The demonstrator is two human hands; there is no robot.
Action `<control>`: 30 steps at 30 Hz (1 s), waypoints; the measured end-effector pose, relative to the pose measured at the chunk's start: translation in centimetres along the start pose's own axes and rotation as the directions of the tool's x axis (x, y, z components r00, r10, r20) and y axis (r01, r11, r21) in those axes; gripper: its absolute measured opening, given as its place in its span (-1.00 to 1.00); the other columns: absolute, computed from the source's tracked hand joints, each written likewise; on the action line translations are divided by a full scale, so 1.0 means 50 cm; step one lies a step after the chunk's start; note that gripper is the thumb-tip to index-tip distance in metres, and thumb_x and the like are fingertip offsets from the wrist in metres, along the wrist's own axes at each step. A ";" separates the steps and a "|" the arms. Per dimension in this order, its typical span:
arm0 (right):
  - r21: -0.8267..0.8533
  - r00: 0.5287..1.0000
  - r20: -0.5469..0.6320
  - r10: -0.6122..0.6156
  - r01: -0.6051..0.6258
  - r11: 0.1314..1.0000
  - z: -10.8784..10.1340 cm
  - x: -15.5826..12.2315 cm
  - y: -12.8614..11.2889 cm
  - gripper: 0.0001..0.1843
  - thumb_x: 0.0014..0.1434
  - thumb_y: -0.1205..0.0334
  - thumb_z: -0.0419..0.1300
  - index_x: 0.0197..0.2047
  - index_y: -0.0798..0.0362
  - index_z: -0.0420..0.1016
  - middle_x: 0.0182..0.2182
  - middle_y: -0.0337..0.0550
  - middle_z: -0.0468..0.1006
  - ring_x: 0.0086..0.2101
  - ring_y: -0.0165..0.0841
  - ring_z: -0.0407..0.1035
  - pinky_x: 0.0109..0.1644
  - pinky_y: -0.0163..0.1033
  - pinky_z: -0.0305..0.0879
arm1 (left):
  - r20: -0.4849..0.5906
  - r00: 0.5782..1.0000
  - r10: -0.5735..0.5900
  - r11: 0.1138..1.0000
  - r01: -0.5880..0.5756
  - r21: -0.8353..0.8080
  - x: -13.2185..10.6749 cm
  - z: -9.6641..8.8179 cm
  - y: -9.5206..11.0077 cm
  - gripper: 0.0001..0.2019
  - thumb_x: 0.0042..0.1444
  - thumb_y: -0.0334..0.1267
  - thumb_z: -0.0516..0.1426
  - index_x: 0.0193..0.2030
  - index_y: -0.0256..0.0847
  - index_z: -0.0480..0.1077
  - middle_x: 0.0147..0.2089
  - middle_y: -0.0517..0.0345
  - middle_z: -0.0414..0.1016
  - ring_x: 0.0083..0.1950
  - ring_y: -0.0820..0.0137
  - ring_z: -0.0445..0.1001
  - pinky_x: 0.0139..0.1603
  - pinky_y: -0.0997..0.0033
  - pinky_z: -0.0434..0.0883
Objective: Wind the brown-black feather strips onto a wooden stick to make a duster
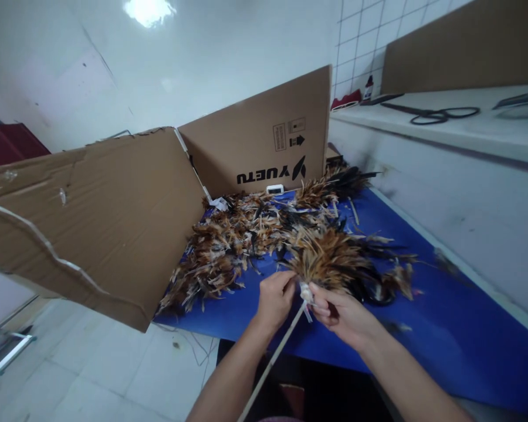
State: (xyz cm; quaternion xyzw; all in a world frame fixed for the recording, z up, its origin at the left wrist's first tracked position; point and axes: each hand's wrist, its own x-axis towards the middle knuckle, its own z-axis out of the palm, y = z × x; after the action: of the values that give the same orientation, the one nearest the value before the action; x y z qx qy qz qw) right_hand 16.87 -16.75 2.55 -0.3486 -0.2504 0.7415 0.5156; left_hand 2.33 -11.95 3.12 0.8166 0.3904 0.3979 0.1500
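Observation:
A feather duster made of brown and black feathers on a thin pale stick leans up from my lap over the blue tabletop. Its feathers fan away from me, and a whitish binding wraps their base. My right hand pinches that bound neck between thumb and fingers. On the other side, my left hand is closed in a pinch against the lower feather edge; whatever lies between its fingertips is hidden. A short strip, pale and pinkish, dangles below the binding.
Loose feathers cover the blue table beyond my hands. Cardboard panels stand at the back and left, with a small white device at their foot. Black scissors lie on the right-hand ledge near a small bottle.

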 end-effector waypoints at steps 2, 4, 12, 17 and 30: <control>-0.017 1.000 0.017 0.026 -0.025 1.000 -0.003 0.008 0.008 -0.49 -0.15 0.00 0.37 -0.71 0.11 0.17 -0.74 -0.36 0.08 -0.68 -0.63 -0.12 -0.69 -0.42 -0.30 | 0.071 0.996 0.055 0.998 -0.057 0.015 0.012 -0.019 0.001 -0.78 0.21 -0.31 -0.04 -0.21 -0.19 0.43 -0.26 0.09 0.51 -0.22 0.43 0.45 -0.14 0.44 0.36; -0.026 1.000 0.013 0.026 -0.026 0.999 -0.003 0.015 0.014 -0.52 -0.14 0.02 0.37 -0.69 0.12 0.19 -0.73 -0.35 0.10 -0.68 -0.63 -0.11 -0.70 -0.43 -0.30 | 0.180 0.979 0.099 0.991 -0.114 0.075 0.021 -0.039 0.004 -0.75 0.23 -0.26 -0.07 -0.23 -0.19 0.43 -0.25 0.09 0.51 -0.21 0.43 0.44 -0.12 0.43 0.36; -0.039 0.997 -0.071 0.007 -0.009 0.999 0.009 0.043 0.016 -0.61 -0.20 0.13 0.37 -0.68 0.15 0.24 -0.70 -0.36 0.15 -0.69 -0.64 -0.04 -0.69 -0.47 -0.31 | 0.413 0.910 0.031 0.997 -0.058 0.055 0.042 -0.093 0.027 -0.84 0.15 -0.32 0.02 -0.35 -0.22 0.42 -0.40 0.20 0.44 -0.35 0.49 0.38 -0.28 0.53 0.30; -0.165 0.984 -0.179 0.005 -0.035 0.986 0.019 0.065 0.008 -0.71 -0.28 0.27 0.31 -0.71 0.15 0.25 -0.74 -0.33 0.22 -0.71 -0.63 0.03 -0.70 -0.48 -0.31 | 0.400 0.916 -0.036 0.998 0.057 -0.038 0.051 -0.081 0.012 -0.85 0.10 -0.28 0.07 -0.42 -0.24 0.41 -0.39 0.18 0.38 -0.42 0.54 0.33 -0.35 0.54 0.30; -0.425 0.943 -0.331 -0.019 -0.131 0.896 -0.004 0.102 -0.009 -0.81 -0.16 0.40 0.15 -0.73 0.13 0.28 -0.80 -0.30 0.26 -0.79 -0.62 0.03 -0.78 -0.51 -0.27 | 0.486 0.847 -0.216 0.597 0.508 -0.621 0.032 0.026 -0.060 -0.67 0.12 -0.01 0.06 -0.38 -0.30 0.30 -0.57 0.23 0.35 -0.59 0.58 0.28 -0.57 0.58 0.22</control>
State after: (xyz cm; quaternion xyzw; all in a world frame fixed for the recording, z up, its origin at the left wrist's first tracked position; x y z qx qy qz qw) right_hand 16.14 -11.78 1.42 -0.5815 -0.3127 0.6120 0.4353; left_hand 2.39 -8.73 1.48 0.6466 0.3243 0.3228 0.6104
